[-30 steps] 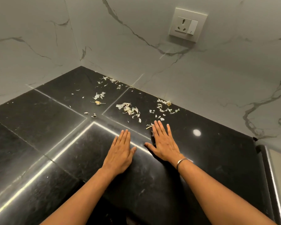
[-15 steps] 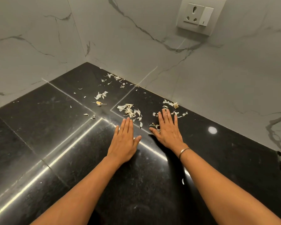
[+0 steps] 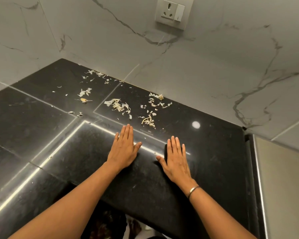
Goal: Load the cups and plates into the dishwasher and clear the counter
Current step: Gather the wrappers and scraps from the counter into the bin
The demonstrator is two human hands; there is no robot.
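Left hand (image 3: pixel 123 149) and right hand (image 3: pixel 176 161) lie palm-down on the black counter (image 3: pixel 41 118), fingers straight, grasping nothing. Peel scraps (image 3: pixel 117 105) are scattered beyond the fingertips, toward the wall corner.

Open counter (image 3: pixel 33 121) up front; peel scraps (image 3: pixel 118 105) farther back; marble wall (image 3: pixel 205 75) behind

Here's what I've got on my feed: the counter (image 3: pixel 41 131) is black polished stone, a bit speckled, with thin seams and bright reflected lines, and its corner is up at 11 o'clock. It's littered with pale, papery peelings (image 3: pixel 118 105), the main pile sitting flat around 12 o'clock. There's a stringy clump (image 3: pixel 148 120) at the pile's 4 o'clock, loose flakes (image 3: pixel 158 99) at its 2 o'clock by the back edge, a yellowish piece (image 3: pixel 83 100) at 9 o'clock, and small crumbs (image 3: pixel 97 74) at 11 o'clock.
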